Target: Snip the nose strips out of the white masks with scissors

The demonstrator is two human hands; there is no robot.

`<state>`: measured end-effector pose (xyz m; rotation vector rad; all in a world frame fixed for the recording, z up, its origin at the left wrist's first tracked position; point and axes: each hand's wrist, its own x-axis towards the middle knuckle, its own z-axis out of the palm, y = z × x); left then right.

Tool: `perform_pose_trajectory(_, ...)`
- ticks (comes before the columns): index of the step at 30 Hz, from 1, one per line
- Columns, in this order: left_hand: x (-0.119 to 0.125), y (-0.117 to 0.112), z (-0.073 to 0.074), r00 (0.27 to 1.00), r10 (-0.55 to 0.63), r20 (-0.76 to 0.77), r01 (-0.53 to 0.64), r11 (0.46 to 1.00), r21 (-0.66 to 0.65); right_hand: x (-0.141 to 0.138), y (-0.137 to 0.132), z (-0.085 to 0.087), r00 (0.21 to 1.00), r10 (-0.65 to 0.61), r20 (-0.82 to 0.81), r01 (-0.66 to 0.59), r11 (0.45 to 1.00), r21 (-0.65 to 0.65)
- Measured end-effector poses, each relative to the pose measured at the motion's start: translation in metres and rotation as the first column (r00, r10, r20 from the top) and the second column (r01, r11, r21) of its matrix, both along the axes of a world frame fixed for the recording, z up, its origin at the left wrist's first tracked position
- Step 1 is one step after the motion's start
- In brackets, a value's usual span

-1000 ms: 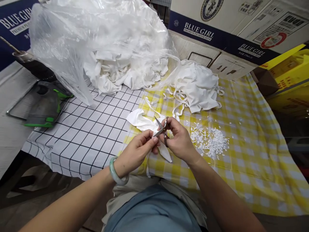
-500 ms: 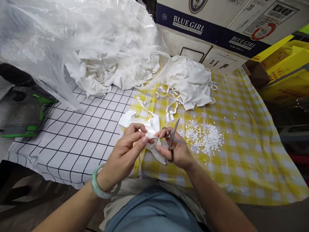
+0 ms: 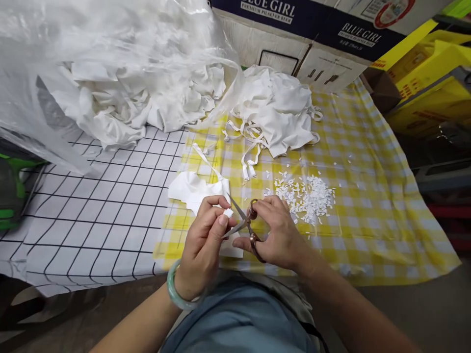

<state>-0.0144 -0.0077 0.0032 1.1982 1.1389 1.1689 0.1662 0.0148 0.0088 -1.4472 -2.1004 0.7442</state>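
Scissors have swung toward our left hand, which pinches white cloth on the tablecloth; our right hand holds them spread. Soft and light, we'd guess: hold its edge.

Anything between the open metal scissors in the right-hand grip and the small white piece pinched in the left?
Nothing visible stands between the open metal scissors in the right-hand grip and the small white piece. The left-hand grip sits close to the blades, though.

Mid: scissors blk | fwd: cloth pile, bag | far-R tblcloth free
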Motion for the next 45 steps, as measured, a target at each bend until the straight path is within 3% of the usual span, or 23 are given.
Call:
perform_pose_trajectory(7, 0.004, -0.001, -0.005, 0.995, -0.033, -0.096, 0.042, 0.995, 0.093, 0.002, -0.008, 0.0, 0.999, 0.032, 0.012, -0.031, 0.999, -0.015)
perform_pose_trajectory(21, 0.007, -0.003, -0.012, 0.993, -0.02, -0.119, 0.044, 0.978, 0.202, 0.004, -0.011, 0.0, 0.998, 0.061, 0.022, -0.06, 0.998, -0.034)
perform_pose_trajectory(38, 0.009, -0.005, -0.013, 0.99, -0.052, -0.13, 0.072, 0.986, 0.153, 0.005, -0.011, -0.007, 0.999, 0.038, 0.019, -0.039, 0.997, 0.061)
perform_pose_trajectory(45, 0.025, 0.004, -0.013, 0.983, -0.109, -0.148, 0.13, 0.982, 0.139, 0.019, -0.016, -0.015, 0.996, -0.042, 0.084, 0.03, 0.99, 0.14)
